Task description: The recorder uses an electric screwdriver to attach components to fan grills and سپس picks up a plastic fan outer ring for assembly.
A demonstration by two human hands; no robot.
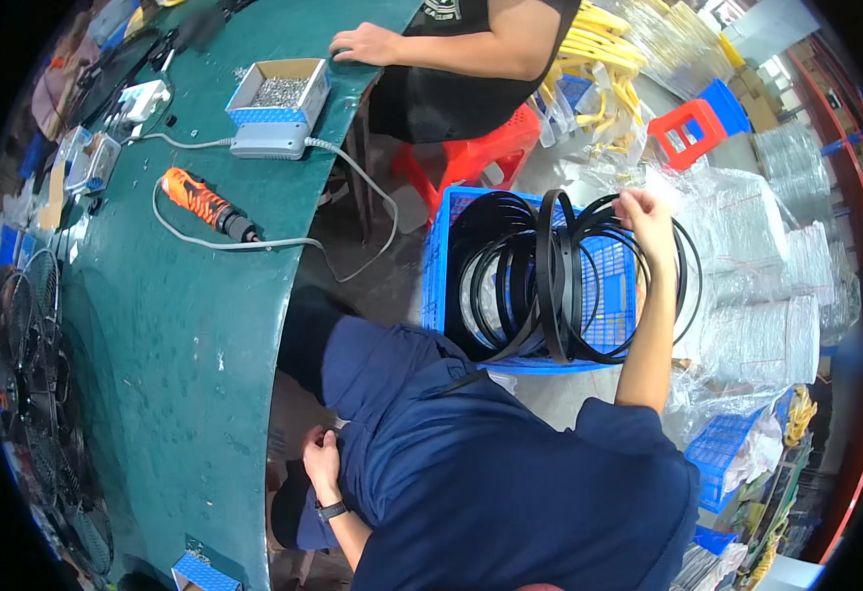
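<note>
While the curled left hand [321, 463] is held beside navy-blue fabric clothing [382, 443], the right hand [644, 225] is positioned well apart, at black circular hoops [547, 276]; grips cannot be determined.

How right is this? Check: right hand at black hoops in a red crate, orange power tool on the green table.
Wrong colour: the head view shows a blue crate. The right hand is at black hoops in it; an orange power tool lies on the green table.

Hoops [547, 286] crowding crate [435, 266], room over tabletop [175, 374]
</note>
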